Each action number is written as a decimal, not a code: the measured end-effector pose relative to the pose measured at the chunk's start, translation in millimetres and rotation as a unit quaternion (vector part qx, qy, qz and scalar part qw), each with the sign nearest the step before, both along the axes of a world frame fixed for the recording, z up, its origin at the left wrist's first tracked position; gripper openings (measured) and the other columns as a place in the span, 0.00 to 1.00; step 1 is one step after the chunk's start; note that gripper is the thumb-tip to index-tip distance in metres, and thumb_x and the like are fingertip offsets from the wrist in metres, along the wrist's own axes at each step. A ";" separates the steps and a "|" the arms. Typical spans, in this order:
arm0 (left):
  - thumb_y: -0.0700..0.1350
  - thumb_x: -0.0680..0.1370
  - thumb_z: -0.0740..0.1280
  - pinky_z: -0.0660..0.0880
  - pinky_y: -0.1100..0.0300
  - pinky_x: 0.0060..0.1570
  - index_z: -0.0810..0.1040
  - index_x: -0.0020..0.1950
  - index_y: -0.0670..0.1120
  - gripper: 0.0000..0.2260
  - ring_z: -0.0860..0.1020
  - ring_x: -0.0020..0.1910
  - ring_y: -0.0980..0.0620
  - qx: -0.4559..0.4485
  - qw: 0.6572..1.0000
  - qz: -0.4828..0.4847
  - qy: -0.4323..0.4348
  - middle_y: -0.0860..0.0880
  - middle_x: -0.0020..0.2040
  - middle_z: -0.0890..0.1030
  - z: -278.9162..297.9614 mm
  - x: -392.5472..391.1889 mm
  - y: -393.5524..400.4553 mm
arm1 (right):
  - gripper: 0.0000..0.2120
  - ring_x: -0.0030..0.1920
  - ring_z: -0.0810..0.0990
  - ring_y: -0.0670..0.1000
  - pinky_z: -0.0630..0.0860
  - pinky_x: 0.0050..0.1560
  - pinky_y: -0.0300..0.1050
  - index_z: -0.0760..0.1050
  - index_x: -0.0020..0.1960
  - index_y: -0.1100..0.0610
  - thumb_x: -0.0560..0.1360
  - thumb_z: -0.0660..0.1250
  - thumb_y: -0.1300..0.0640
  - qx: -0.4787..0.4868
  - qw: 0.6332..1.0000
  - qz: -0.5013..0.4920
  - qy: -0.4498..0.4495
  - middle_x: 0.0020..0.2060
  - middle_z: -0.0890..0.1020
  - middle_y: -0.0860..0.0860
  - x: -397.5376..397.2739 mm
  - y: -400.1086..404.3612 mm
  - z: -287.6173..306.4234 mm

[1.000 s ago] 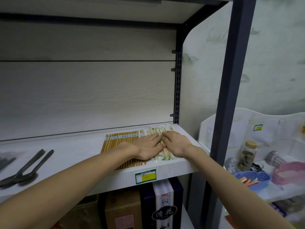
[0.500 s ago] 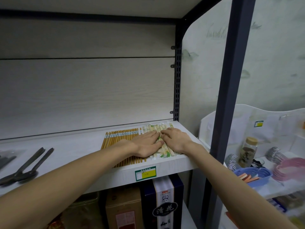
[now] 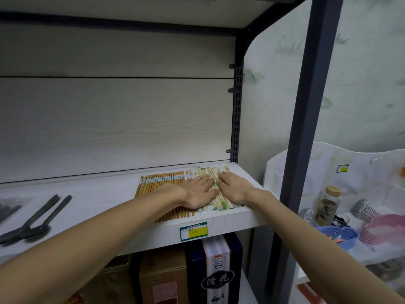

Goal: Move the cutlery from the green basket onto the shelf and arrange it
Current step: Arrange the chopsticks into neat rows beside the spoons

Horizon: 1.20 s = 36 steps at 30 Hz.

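Note:
On the white shelf (image 3: pixel 92 194) lies a row of brown wooden chopsticks (image 3: pixel 157 181), and to their right a row of wrapped pale chopsticks (image 3: pixel 208 172) in clear sleeves. My left hand (image 3: pixel 197 191) lies flat with straight fingers over the seam between the two rows. My right hand (image 3: pixel 235 189) presses flat on the wrapped chopsticks beside it, fingertips nearly touching the left hand's. Two dark spoons (image 3: pixel 35 220) lie at the shelf's left. The green basket is out of view.
A dark metal post (image 3: pixel 306 132) stands right of the shelf. Boxes (image 3: pixel 214 270) sit on the lower shelf under a green-yellow price label (image 3: pixel 193 231). To the right, a white rack holds a glass jar (image 3: pixel 328 205), blue basket (image 3: pixel 341 235) and pink baskets (image 3: pixel 385 231).
Both hands stay flat on the chopsticks in about the same place. The camera has tilted slightly, shifting the whole scene a little in the view.

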<state>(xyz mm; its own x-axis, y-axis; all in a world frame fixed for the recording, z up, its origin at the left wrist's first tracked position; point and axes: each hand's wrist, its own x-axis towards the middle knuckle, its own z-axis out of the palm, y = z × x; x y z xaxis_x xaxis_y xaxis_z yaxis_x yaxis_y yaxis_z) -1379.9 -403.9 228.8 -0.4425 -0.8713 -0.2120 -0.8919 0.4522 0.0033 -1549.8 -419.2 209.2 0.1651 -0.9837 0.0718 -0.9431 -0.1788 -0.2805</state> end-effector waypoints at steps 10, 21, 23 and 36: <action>0.66 0.82 0.38 0.38 0.51 0.79 0.36 0.82 0.50 0.33 0.38 0.81 0.47 0.014 0.999 0.027 -0.009 0.46 0.82 0.36 0.4 0.5 9.4 | 0.22 0.73 0.69 0.56 0.64 0.73 0.51 0.67 0.76 0.55 0.84 0.50 0.52 -0.010 0.999 0.025 0.016 0.74 0.70 0.53 -5.8 6.8 6.0; 0.64 0.84 0.43 0.51 0.48 0.79 0.51 0.83 0.45 0.33 0.52 0.82 0.44 -0.055 0.998 0.013 0.024 0.44 0.83 0.52 1.3 -1.8 12.7 | 0.21 0.74 0.68 0.56 0.63 0.74 0.49 0.68 0.74 0.59 0.84 0.54 0.54 -0.079 0.996 0.018 -0.037 0.74 0.70 0.55 -11.5 6.9 3.9; 0.64 0.84 0.42 0.51 0.46 0.80 0.50 0.83 0.44 0.34 0.51 0.82 0.43 -0.068 0.997 0.016 0.037 0.43 0.83 0.50 0.5 -3.5 10.5 | 0.21 0.72 0.69 0.57 0.64 0.73 0.50 0.69 0.73 0.59 0.84 0.53 0.53 -0.052 0.998 -0.002 -0.028 0.73 0.71 0.56 -14.6 4.4 2.9; 0.67 0.82 0.41 0.45 0.48 0.80 0.43 0.84 0.45 0.36 0.44 0.82 0.45 -0.036 0.997 0.061 0.040 0.44 0.84 0.44 -8.3 -8.6 3.4 | 0.19 0.61 0.78 0.59 0.74 0.62 0.53 0.77 0.64 0.55 0.84 0.51 0.50 -0.076 0.997 -0.013 0.015 0.63 0.80 0.55 -6.9 3.5 4.4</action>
<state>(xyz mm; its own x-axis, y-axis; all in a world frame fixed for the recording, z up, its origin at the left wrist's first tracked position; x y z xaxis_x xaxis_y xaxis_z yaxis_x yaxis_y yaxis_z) -1388.5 -400.6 220.5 -0.3458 -0.9313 -0.1142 -0.9383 0.3424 0.0486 -1556.7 -415.7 213.6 0.1450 -0.9655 0.2165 -0.9555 -0.1935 -0.2227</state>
